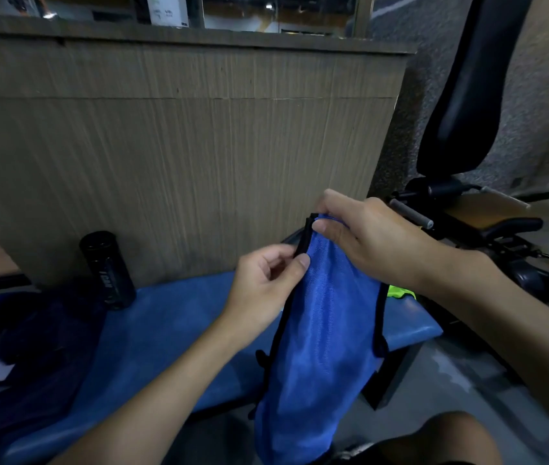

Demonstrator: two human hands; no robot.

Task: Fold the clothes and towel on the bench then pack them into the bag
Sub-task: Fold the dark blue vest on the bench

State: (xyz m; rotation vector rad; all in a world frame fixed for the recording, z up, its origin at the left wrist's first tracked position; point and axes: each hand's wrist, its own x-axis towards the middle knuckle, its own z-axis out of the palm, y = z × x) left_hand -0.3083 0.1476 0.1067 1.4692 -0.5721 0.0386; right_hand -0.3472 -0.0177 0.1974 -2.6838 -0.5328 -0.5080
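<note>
- The vest [323, 330], blue mesh edged with black trim, hangs in the air over the near right part of the table [172, 323]. Its lower end drops past the table's near edge toward the person's knee.
- The left hand [266, 286] pinches the black trim at the vest's top left, thumb against curled fingers.
- The right hand [367, 239] pinches the vest's top a little higher and farther off, thumb on the near face and fingers curled behind.
- The vest looks thin, light and quite limp. It has no stiffness of its own, so a fold will likely hold only once it is laid flat on the table and pressed.
- The mesh seems slick and apt to slide or bunch. The trim is probably the firmest place to hold, at the shoulders or corners, with the hands spread apart to pull it flat.
- A neon garment [398, 292] lies at the table's far right, mostly hidden behind the vest.
- Dark cloth [31, 347] covers the table's left end, and I cannot tell whether it is the bag or clothes. A black bottle [107, 268] stands upright just beyond it.
</note>
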